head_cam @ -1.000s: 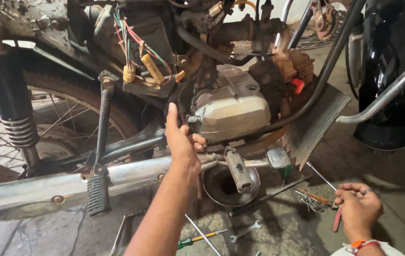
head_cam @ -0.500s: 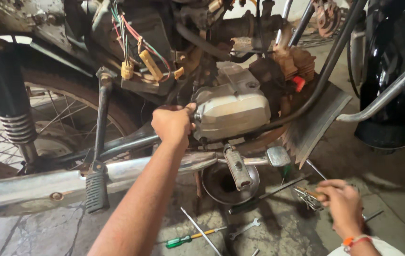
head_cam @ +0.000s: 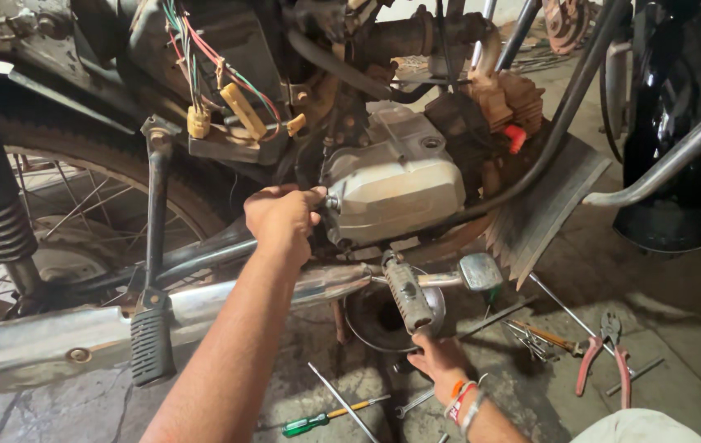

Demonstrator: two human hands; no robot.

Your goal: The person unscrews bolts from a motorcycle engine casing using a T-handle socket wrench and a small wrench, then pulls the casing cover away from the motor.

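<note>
A stripped motorcycle fills the view, with its grey engine side cover [head_cam: 399, 193] at the centre. My left hand [head_cam: 283, 217] is closed in a fist against the left end of that cover, fingers pinched on a small bolt there. My right hand [head_cam: 440, 361] is low on the floor under the rubber footpeg [head_cam: 406, 294], fingers curled beside a dark round pan [head_cam: 379, 318]; whether it holds anything is hidden.
A chrome exhaust pipe [head_cam: 55, 340] runs along the lower left, with a rear footrest [head_cam: 152, 344] in front. Red-handled pliers [head_cam: 605, 353], a green-handled screwdriver [head_cam: 317, 421], spanners and rods lie on the concrete floor. A second black vehicle [head_cam: 670, 123] stands at right.
My left hand closed from open fingers into a fist on the cover's left end. My right hand moved left from the tools by the pliers to under the footpeg.
</note>
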